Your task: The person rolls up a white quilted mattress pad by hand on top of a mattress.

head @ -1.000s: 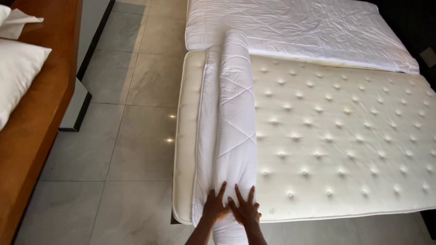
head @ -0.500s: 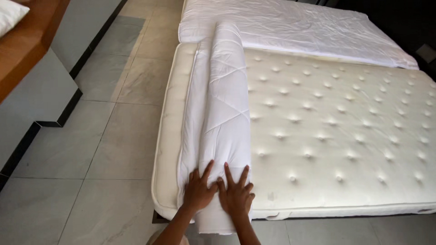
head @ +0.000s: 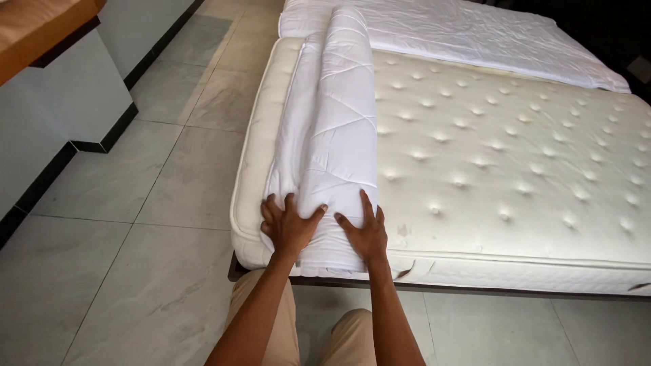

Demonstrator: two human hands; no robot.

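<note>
Both our hands lay flat on the near end of a rolled white quilt atop a bare tufted mattress. L hand pressed the roll's left flank w/ fingers spread; R hand sat palm-down just beside it at 3 o'clock, fingers together-ish and pointing toward 12. Neither hand was clamped round the fabric: both were splayed open, resting on it, touching but not gripping.

The quilt ran lengthwise along the mattress's left edge, from the near corner at 6 o'clock up toward 12, where it met a second spread of white bedding across the far end. Step in hand, as we judged it: steadying or tightening the roll at its near end. Next move would likely call for curling the fingers under the roll's end or pushing evenly w/ both palms, so the loose outer layer at 9 o'clock didn't slip off the mattress edge onto the tiled floor.

Containers: none in view. A pale cabinet w/ wooden top stood at 10 o'clock, well apart from the bed; whatever it held was not visible.
</note>
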